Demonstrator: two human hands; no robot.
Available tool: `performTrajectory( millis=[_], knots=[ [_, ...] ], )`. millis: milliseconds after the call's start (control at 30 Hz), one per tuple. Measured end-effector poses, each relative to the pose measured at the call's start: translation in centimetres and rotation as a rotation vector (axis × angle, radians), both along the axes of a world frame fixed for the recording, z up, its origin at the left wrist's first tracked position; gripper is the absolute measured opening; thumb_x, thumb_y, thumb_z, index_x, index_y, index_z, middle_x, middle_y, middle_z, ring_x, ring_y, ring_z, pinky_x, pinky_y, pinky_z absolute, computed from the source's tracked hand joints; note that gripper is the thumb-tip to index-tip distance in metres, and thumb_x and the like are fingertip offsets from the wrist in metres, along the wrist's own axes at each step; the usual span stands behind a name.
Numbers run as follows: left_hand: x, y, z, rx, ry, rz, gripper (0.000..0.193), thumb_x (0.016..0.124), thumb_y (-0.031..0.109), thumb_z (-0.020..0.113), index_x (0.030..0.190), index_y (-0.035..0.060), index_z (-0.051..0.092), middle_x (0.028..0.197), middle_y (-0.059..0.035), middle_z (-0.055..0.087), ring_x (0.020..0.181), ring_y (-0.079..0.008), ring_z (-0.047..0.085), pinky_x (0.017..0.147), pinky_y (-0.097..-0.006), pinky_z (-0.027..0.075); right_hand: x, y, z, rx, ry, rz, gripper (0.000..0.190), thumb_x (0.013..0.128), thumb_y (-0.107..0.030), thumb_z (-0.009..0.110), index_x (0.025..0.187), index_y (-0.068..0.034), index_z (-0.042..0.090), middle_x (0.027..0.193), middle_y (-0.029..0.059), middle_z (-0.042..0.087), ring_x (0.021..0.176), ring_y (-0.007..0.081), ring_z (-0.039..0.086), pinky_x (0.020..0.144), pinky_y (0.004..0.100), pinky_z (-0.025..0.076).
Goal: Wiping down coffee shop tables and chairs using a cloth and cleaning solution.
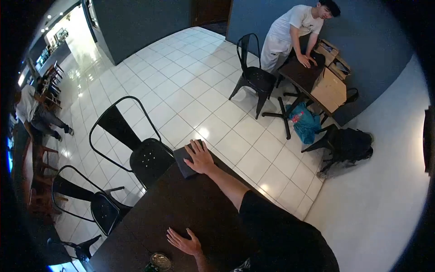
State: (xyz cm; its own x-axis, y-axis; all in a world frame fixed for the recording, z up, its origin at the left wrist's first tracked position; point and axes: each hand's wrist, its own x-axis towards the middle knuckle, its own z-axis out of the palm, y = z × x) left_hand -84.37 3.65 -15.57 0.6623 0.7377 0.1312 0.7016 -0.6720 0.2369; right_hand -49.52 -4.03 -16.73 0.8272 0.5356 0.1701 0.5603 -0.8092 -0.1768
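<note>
A dark folded cloth [185, 162] lies at the far corner of a dark brown table [159, 204]. Pressed flat on it, fingers spread, is my right hand [199, 158], with the arm stretched out in a black sleeve. My left hand [183, 242] is palm down over the near part of the same table, its fingers apart and nothing in it. Whether it touches the tabletop I cannot tell. Just below and left of it stands a small round container [160, 261] with pale contents, cut off partly by the picture's lower edge.
Black metal chairs [151, 161] [105, 209] line the table's left side. Beyond the tiled floor, a person [292, 34] leans with both hands on another table [299, 73] bearing cardboard boxes [329, 89]. A blue bag [306, 124], a backpack on a chair [353, 144] and another person [37, 108] are farther off.
</note>
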Motion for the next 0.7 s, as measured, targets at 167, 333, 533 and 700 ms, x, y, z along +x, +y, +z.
performTrajectory(
  millis=[167, 333, 533, 700],
  knots=[
    [-0.2, 0.6, -0.2, 0.036, 0.0, 0.0, 0.065, 0.092, 0.044, 0.047, 0.141, 0.0059, 0.029, 0.145, -0.0127, 0.031, 0.135, -0.0328, 0.025, 0.112, -0.049, 0.018, -5.4, -5.0, 0.6, -0.061, 0.072, 0.016, 0.066, 0.094, -0.054, 0.03, 0.145, -0.013, 0.022, 0.149, 0.0164, 0.017, 0.138, 0.0321, 0.016, 0.113, 0.0502, 0.009],
    [0.0, 0.8, -0.5, 0.036, -0.02, -0.026, 0.067, 0.092, 0.049, 0.044, 0.142, 0.0069, 0.027, 0.145, -0.0137, 0.03, 0.134, -0.0333, 0.025, 0.113, -0.0496, 0.02, -12.6, -11.4, 0.8, -0.128, 0.141, -0.179, 0.066, 0.094, -0.054, 0.027, 0.145, -0.013, 0.02, 0.15, 0.0169, 0.014, 0.139, 0.0325, 0.013, 0.113, 0.0503, 0.007],
    [0.1, 0.5, -0.6, 0.039, -0.087, -0.084, 0.066, 0.093, 0.048, 0.044, 0.141, 0.0055, 0.028, 0.144, -0.0147, 0.031, 0.134, -0.0352, 0.025, 0.112, -0.0493, 0.02, -23.8, -13.8, 0.3, -0.136, 0.171, -0.415, 0.066, 0.095, -0.053, 0.027, 0.146, -0.012, 0.017, 0.15, 0.0177, 0.01, 0.139, 0.0338, 0.009, 0.112, 0.0541, 0.006],
    [-4.1, 1.0, -1.1, -0.426, -0.459, -0.523, 0.054, 0.094, 0.035, 0.048, 0.135, 0.0024, 0.038, 0.14, -0.0184, 0.037, 0.133, -0.0374, 0.026, 0.11, -0.0505, 0.021, -35.1, -10.6, -0.3, -0.094, 0.177, -0.49, 0.063, 0.096, -0.049, 0.029, 0.144, -0.009, 0.022, 0.149, 0.0204, 0.01, 0.138, 0.0369, 0.011, 0.11, 0.0577, 0.009]
  ],
)
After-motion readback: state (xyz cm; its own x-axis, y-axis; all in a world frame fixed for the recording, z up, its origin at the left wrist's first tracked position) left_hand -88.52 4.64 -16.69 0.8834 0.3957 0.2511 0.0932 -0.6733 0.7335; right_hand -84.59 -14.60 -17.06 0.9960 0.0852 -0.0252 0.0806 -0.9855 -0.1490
